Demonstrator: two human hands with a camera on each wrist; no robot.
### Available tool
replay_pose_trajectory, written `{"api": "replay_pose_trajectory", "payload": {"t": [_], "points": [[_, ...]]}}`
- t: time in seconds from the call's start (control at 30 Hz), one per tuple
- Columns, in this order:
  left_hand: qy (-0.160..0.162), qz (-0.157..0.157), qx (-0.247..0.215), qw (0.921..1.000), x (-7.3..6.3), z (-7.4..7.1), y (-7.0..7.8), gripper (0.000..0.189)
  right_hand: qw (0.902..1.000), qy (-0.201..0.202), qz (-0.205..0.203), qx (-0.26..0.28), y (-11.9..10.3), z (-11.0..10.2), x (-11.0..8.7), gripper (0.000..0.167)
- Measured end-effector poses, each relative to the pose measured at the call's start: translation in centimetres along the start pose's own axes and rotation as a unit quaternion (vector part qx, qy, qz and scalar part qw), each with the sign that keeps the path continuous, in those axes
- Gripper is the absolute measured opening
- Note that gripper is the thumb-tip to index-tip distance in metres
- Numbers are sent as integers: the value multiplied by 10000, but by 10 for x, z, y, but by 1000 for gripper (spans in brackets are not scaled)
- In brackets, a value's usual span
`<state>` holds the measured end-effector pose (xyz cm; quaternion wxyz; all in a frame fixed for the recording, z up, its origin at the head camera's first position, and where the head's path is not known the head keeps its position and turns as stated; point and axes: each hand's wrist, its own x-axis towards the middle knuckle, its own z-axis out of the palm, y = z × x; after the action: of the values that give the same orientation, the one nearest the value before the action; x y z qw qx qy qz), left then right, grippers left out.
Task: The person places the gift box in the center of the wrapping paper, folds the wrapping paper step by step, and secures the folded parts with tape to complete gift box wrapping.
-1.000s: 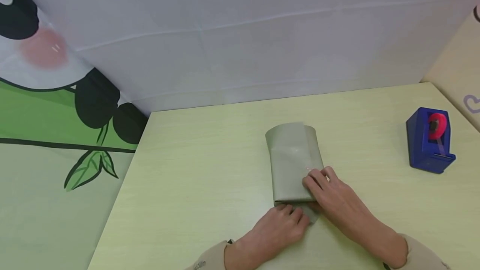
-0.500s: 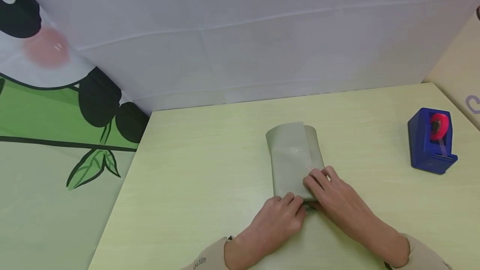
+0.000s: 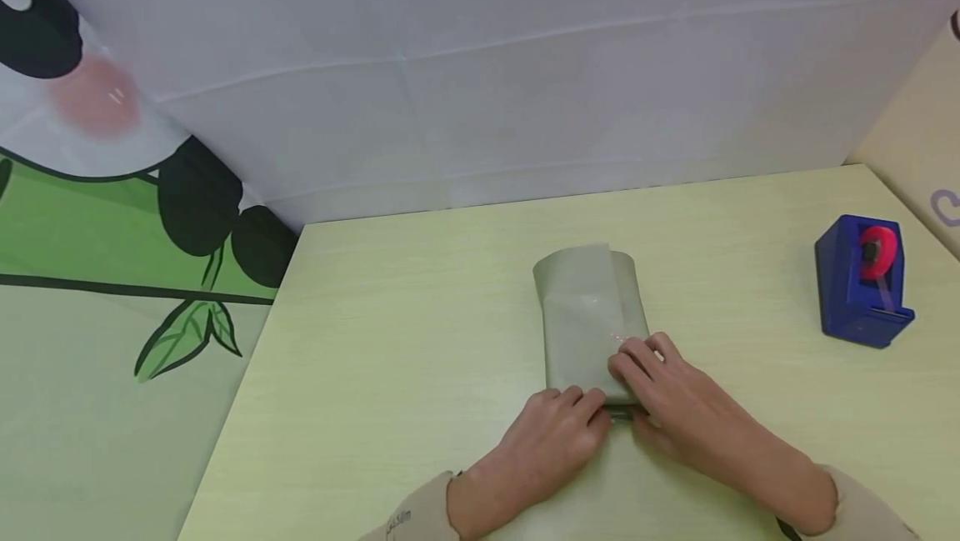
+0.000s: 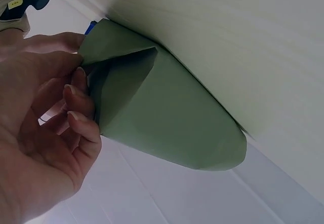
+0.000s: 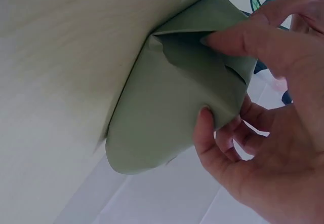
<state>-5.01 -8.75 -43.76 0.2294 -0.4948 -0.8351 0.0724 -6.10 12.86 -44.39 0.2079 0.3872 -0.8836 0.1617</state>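
A grey-green paper wrap [image 3: 583,316], formed into a flattened tube, lies on the table with its rounded far end standing slightly raised. My left hand [image 3: 547,449] pinches its near end at the left, fingers over the top edge. In the left wrist view, the paper [image 4: 172,117] has a folded pocket at that end with my thumb and fingers at it. My right hand [image 3: 686,408] grips the near right corner, fingertips on the upper face. From the right wrist view, the right thumb [image 5: 233,39] reaches into the paper's [image 5: 152,97] folded opening, while other fingers hold its side.
A blue tape dispenser [image 3: 858,283] with a red-cored roll stands at the right of the pale wooden table [image 3: 390,316]. Behind the table hangs a white sheet [image 3: 525,107]. A cartoon-printed cloth [image 3: 135,232] covers the left side.
My left hand has moved up onto the near edge of the paper, and the flap sticking out there has been folded in. The right hand keeps its hold, with its thumb shifted slightly.
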Motion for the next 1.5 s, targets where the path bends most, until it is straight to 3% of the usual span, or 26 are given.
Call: {"api": "replay_pose_trajectory", "payload": {"t": [0.2, 0.43, 0.87, 1.17, 1.27, 1.4, 1.43, 1.5], "points": [[80, 13, -28, 10000, 1, 2, -1, 23, 9998, -155, 109, 96, -2, -4, -1, 61], [158, -117, -208, 9996, 2, 1, 0, 22, 9994, 68, -79, -340, -1, 4, 1, 62], [440, -309, -365, 9979, 4, 3, 2, 11, 9982, 168, -219, -530, 1, 6, 2, 63], [264, -48, -143, 9995, 4, 1, -1, 7, 9982, 220, -236, -498, 2, 7, 0, 60], [466, 8, -211, 9987, 3, 1, -4, 8, 9983, 246, -243, -475, 3, 7, 0, 57], [1003, -20, -353, 9943, 4, 1, -10, 6, 9983, 283, -315, -389, 4, 8, 0, 43], [1045, -67, -397, 9937, 4, 1, -12, 3, 9982, 316, -336, -379, 4, 9, 0, 33], [1028, -141, -368, 9939, 3, 1, -14, 14, 9982, 330, -372, -345, 5, 9, 0, 30]]}}
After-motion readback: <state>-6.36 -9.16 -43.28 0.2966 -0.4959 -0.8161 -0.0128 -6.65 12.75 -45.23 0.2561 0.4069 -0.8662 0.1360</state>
